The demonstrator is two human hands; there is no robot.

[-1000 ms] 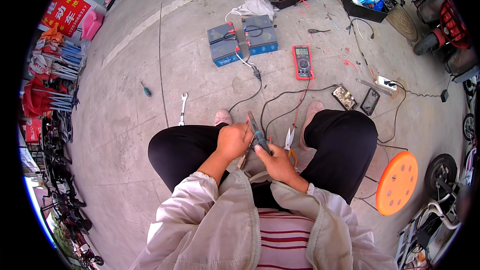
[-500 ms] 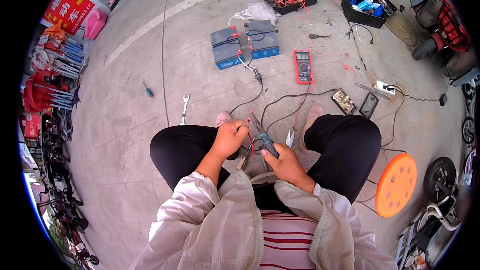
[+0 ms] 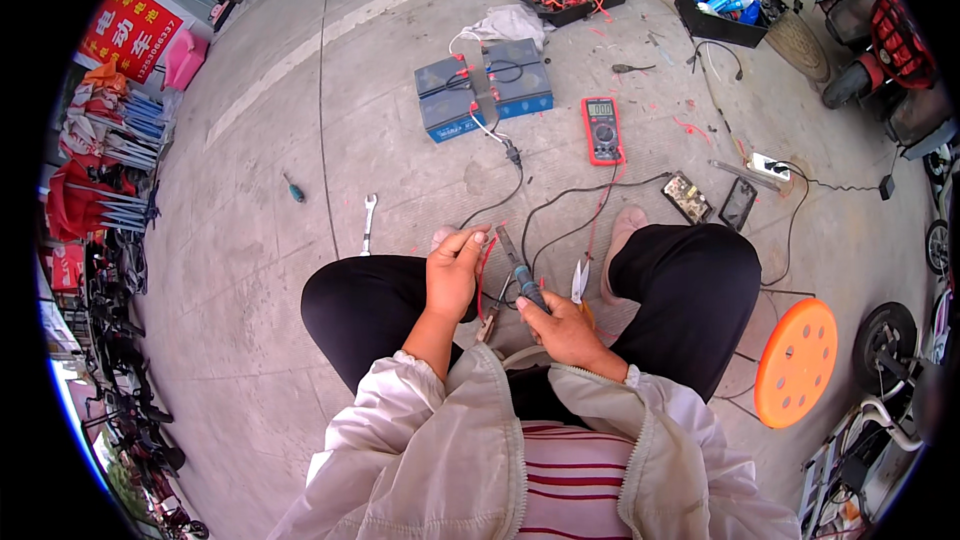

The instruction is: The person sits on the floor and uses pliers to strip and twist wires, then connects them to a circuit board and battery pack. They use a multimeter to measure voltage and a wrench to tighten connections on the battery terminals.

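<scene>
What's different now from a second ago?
The left hand has shifted leftward, away from the hand tool, its fingers less curled; the red wire at its fingertips now shows more fully. No new hold is visible. The right hand keeps its grip on the tool; the meter, batteries and wrench stayed put.

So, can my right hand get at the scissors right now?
Probably not straight away: the scissors lie close by the right hand, but that hand is gripping a grey-and-blue tool, which likely needs putting down first.

Concrete floor (image 3: 250, 340), blue batteries (image 3: 527, 87), red multimeter (image 3: 602, 132), wrench (image 3: 369, 225)
</scene>
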